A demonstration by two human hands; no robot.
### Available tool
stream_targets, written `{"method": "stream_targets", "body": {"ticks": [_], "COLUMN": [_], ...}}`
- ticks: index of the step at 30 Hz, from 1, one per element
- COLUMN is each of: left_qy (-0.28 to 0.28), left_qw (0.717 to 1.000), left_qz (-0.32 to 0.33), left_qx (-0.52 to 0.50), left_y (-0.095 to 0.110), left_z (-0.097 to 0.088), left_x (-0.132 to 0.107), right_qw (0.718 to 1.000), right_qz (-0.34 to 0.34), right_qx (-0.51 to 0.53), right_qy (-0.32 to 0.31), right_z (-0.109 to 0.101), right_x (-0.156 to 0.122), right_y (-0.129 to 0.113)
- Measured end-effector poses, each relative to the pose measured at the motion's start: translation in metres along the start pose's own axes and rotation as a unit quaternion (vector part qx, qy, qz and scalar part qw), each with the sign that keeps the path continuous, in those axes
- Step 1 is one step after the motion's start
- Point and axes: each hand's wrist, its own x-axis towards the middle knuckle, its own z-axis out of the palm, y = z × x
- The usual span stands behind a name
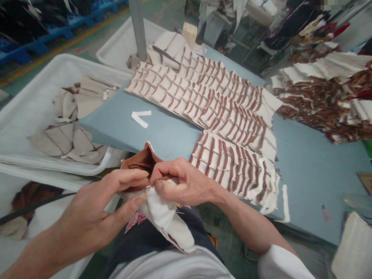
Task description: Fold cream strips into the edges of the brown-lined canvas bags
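Note:
Between my hands, close to my body, is a shoe upper (pixel 162 209) with a pale outer side and a brown inner side, its opening facing up. My left hand (pixel 107 205) grips its edge from the left, thumb on the pale side and fingers over the rim. With bent fingers and thumb, my right hand (pixel 177 180) pinches the rim on the other side. Whether a smaller piece is also in that pinch is hidden. Beyond my hands, overlapping rows of similar pale pieces with brown edges (pixel 186 100) lie on the blue table (pixel 116 124).
White strips (pixel 141 117) lie on the table, one more strip (pixel 285 203) at its near edge. A white bin (pixel 62 62) holding pale pieces stands at left. A grey post (pixel 138 31) rises at the back. Stacked brown and white pieces (pixel 325 97) fill the right.

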Motion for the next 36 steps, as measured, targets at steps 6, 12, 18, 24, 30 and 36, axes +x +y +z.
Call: {"method": "stream_targets", "body": {"ticks": [6,12,18,24,30,36], "left_qy": [-0.089,-0.013,-0.025,-0.105,-0.154,-0.007], "left_qw": [0.992,0.978,0.993,0.992,0.985,0.985], "left_qz": [-0.015,0.202,0.11,0.023,0.067,0.167], "left_qx": [-0.089,0.048,0.033,-0.062,-0.032,0.054], "left_y": [0.007,0.011,-0.003,0.005,0.031,0.045], "left_z": [-0.021,-0.012,-0.001,-0.013,-0.021,-0.002], "left_x": [0.016,0.011,-0.011,-0.005,0.001,-0.007], "right_qw": [0.956,0.972,0.981,0.884,0.819,0.821], "right_qz": [-0.146,-0.113,-0.088,-0.225,-0.182,-0.154], "right_qx": [-0.249,-0.201,-0.173,-0.407,-0.544,-0.549], "right_qy": [0.052,0.038,0.02,0.048,0.001,-0.021], "right_z": [0.005,0.016,0.027,0.034,0.04,0.039], "right_x": [-0.007,-0.016,-0.02,-0.031,-0.054,-0.064], "right_y": [-0.005,-0.005,0.016,0.006,-0.029,-0.035]}}
